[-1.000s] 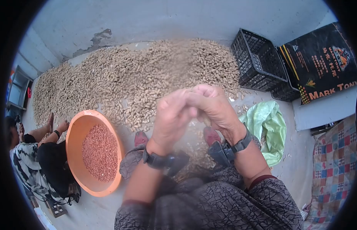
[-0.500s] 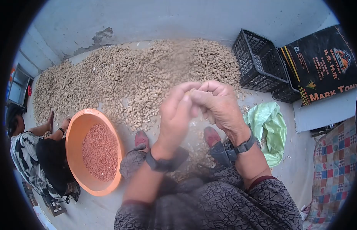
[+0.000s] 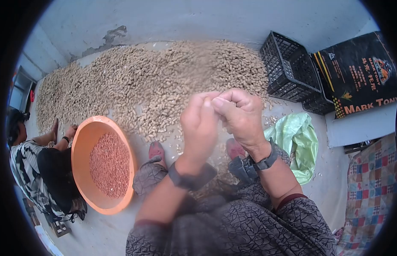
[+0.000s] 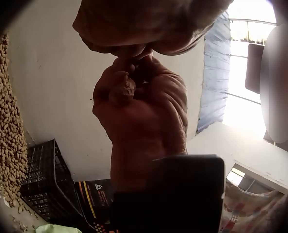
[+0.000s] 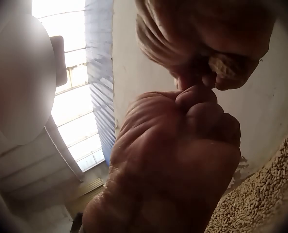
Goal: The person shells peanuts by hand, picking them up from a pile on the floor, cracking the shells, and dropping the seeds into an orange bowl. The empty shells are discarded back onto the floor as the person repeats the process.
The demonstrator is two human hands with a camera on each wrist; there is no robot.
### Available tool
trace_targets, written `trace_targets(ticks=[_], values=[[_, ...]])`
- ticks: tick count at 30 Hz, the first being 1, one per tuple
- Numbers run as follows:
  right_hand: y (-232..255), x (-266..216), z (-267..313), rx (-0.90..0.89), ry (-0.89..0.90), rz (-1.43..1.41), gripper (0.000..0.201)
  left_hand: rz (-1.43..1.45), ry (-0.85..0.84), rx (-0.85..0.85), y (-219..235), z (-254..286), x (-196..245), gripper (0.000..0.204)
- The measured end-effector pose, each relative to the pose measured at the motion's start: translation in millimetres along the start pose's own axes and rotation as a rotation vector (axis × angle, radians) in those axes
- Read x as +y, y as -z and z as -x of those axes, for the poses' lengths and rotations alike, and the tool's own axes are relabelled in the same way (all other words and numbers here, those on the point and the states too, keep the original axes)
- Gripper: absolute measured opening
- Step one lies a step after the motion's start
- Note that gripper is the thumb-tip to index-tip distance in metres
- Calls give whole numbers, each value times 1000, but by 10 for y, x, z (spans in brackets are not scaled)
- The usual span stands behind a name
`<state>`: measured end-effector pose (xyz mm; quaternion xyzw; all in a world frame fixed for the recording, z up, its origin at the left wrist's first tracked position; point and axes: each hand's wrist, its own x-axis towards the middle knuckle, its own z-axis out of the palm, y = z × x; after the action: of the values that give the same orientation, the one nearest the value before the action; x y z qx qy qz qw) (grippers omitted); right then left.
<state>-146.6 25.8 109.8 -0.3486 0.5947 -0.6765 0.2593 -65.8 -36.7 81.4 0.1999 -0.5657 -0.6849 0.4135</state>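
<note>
Both hands are raised in front of the body and meet at their fingertips. My left hand (image 3: 197, 130) curls its fingers against the tips of my right hand (image 3: 245, 121); what lies between them is hidden. In the left wrist view, an unshelled peanut (image 4: 126, 91) sits in the curled lower fingers of the right hand (image 4: 151, 119). The right wrist view shows the same peanut (image 5: 225, 67) gripped there, with the left hand (image 5: 170, 150) below, its fingers bent. Beyond the hands, a wide heap of unshelled peanuts (image 3: 160, 85) covers the floor.
An orange basin (image 3: 79, 164) holding reddish kernels (image 3: 109, 166) stands at left, beside a seated person (image 3: 32, 170). To the right are a green sack (image 3: 298, 141), black crates (image 3: 288, 70) and a black printed bag (image 3: 356, 77). Patterned cloth (image 3: 371, 187) hangs at far right.
The hands remain joined, with the left hand's fingers and thumb shifted slightly against the right's. The seated person's head has come further into view at left.
</note>
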Motion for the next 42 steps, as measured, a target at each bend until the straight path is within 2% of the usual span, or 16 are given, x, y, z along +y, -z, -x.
trace_targets(ticks=[9,17,20,22,24,27,29,30,32,35,36,38,39,40,41,42], values=[[-89,18,27,3,70,-85,8,142,70,27,15,-6,11,21],[-58,74,9,-48,-13,-180,15,244,145,63,50,-50,28,20],[-47,68,-29,-49,-43,-192,14,238,153,5,61,-76,74,21],[-45,100,-40,-45,-51,-203,13,428,306,51,28,-78,94,23],[-55,104,-43,-40,-61,-214,12,417,353,47,67,-121,43,24],[-68,112,-44,1,26,-22,6,321,391,18,144,-161,-14,26],[-14,179,-62,-5,399,348,4,235,379,-10,176,-179,-14,28],[9,162,-68,-6,399,348,4,276,426,-27,185,-188,-7,29],[36,123,-70,-64,751,762,4,319,473,-40,222,-196,-13,31],[27,125,-74,-45,808,813,2,417,531,-115,279,-204,-108,32],[20,146,-73,-44,807,814,2,499,569,-112,280,-209,-130,32],[12,198,-73,86,526,476,5,582,606,-113,262,-214,-135,33],[24,183,-75,88,529,478,5,517,594,-79,231,-221,-72,32],[39,158,-73,93,429,446,5,451,582,-44,208,-225,-23,31],[51,133,-70,99,329,413,6,450,583,-47,207,-228,6,31],[62,107,-61,103,328,414,6,339,504,-95,215,-226,29,30]])
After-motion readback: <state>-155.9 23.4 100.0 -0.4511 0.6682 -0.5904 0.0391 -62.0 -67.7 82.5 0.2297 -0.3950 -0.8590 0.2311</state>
